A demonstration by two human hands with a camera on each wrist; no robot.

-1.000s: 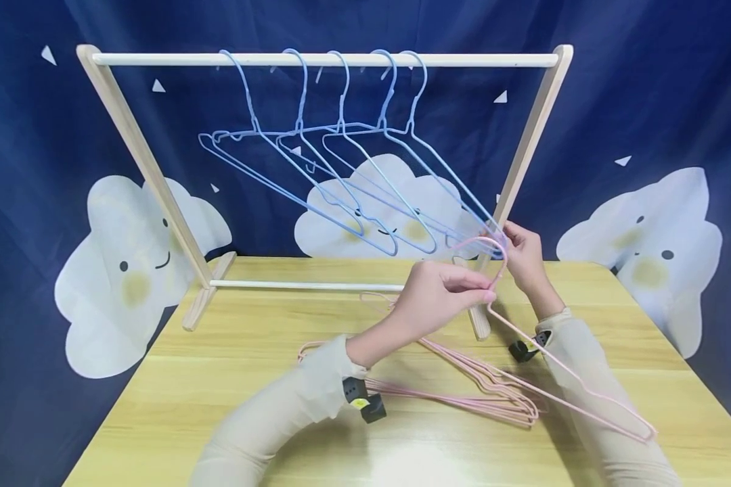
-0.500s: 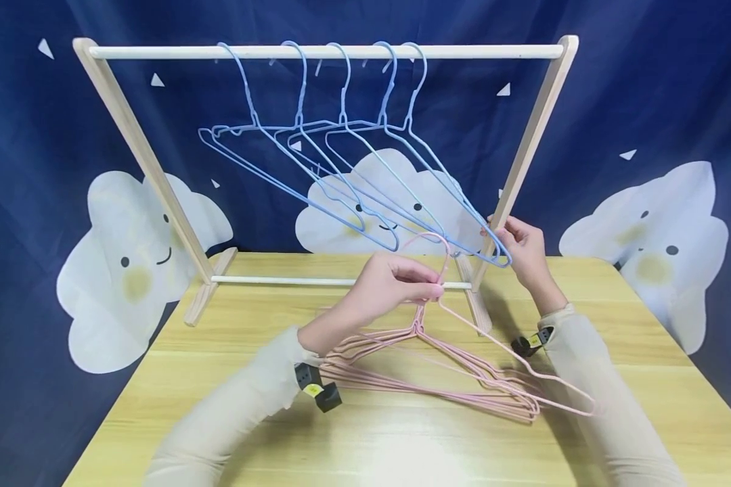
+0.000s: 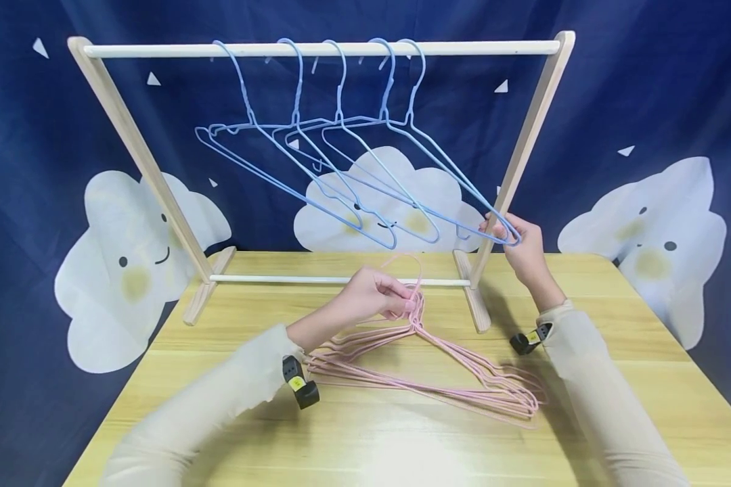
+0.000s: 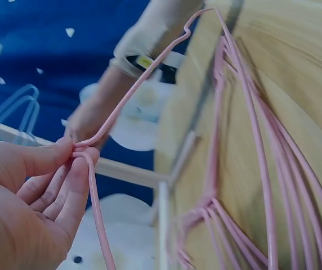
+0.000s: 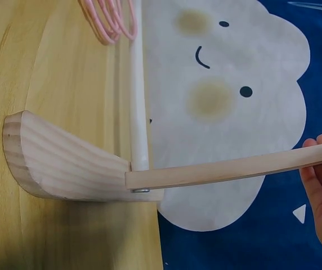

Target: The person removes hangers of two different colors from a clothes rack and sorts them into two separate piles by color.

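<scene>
In the head view my left hand (image 3: 373, 295) pinches a pink wire hanger (image 4: 121, 104) near the neck, between thumb and fingertips. That hanger overlaps a pile of pink hangers (image 3: 415, 326) lying on the table. My right hand (image 3: 526, 249) grips the right upright (image 5: 223, 171) of a small wooden clothes rack, fingers passing behind the wood. Several blue wire hangers (image 3: 295, 118) hang from the rack's top bar (image 3: 158, 51). The lower corners of the rightmost blue ones cross in front of my right hand.
The rack's right foot (image 5: 65, 157) and left foot (image 3: 204, 291) stand on the wooden table (image 3: 250, 433), joined by a low white bar (image 3: 280, 279). Behind hangs a dark blue curtain (image 3: 365, 20) with printed clouds.
My left hand has moved left from beside the right upright, lowering the pink hanger over the pile. The right hand stays at the upright. The rightmost blue hangers' lower corners have shifted slightly.
</scene>
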